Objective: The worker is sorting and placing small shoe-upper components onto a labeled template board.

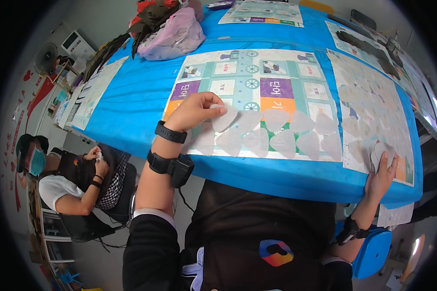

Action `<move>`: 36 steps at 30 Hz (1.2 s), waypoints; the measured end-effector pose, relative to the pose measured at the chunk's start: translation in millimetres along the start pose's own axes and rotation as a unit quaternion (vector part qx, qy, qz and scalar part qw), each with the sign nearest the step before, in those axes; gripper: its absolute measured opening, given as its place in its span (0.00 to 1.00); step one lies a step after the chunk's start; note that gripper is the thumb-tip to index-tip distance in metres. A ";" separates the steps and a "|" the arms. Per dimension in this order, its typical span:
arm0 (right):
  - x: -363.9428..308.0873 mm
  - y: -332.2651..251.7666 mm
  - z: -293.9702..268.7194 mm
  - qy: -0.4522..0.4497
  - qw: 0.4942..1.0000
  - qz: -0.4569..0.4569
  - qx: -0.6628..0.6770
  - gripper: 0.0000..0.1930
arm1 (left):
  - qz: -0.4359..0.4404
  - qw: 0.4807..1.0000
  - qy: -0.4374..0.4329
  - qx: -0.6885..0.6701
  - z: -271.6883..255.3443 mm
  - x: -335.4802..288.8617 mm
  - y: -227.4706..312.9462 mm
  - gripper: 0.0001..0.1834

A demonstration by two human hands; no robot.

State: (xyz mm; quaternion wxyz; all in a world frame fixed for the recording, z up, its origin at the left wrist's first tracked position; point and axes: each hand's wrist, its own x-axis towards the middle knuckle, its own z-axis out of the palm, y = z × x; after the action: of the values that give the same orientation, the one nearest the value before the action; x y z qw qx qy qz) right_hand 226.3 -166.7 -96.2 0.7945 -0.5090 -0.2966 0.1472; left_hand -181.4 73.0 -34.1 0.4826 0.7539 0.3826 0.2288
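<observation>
Pinched between the thumb and fingers of my left hand (192,111) is a thin white petal-shaped piece (225,120), held over the near left part of a printed sheet (250,85). More pale petal pieces (282,144) lie in two rows along that sheet's near edge, some touching or overlapping. At the right, my right hand (382,178) grips a small stack of the same petal pieces (379,153) over a second printed sheet (347,157). Many petal pieces (369,92) are spread in rows on this second sheet. What the petals are made of I cannot tell.
Blue cloth (126,104) covers the table. A pink plastic bag (172,39) with pale contents stands at the far left, beside dark leaf-like pieces (153,19). Left of the table sits a masked person (77,179) with hands together. A blue stool (372,252) stands at lower right.
</observation>
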 end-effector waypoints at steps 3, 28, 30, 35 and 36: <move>0.8 1.3 -1.0 -0.002 1.000 -0.005 -0.020 0.20 | -0.025 0.999 -0.002 0.026 0.0 1.4 -5.1 0.11; 1.8 -1.0 2.1 -0.024 1.000 0.003 -0.015 0.18 | -0.002 0.993 -0.007 0.118 3.6 -0.3 -6.0 0.10; 1.4 -0.6 2.7 -0.011 1.000 0.004 -0.022 0.18 | 0.003 0.992 0.007 0.128 5.1 -2.0 -6.2 0.10; 0.5 -2.4 3.5 -0.021 1.000 0.002 -0.017 0.18 | 0.024 0.988 0.017 0.150 3.7 -3.1 -6.9 0.10; 0.7 -2.3 3.5 -0.021 1.000 0.003 -0.017 0.18 | 0.025 0.987 0.019 0.158 2.9 -2.7 -7.4 0.10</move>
State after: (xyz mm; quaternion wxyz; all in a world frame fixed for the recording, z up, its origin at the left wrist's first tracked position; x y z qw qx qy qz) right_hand 224.5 -164.8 -92.9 0.7793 -0.5197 -0.3139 0.1548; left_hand -183.6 71.0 -42.0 0.3445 0.8255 0.4041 0.1914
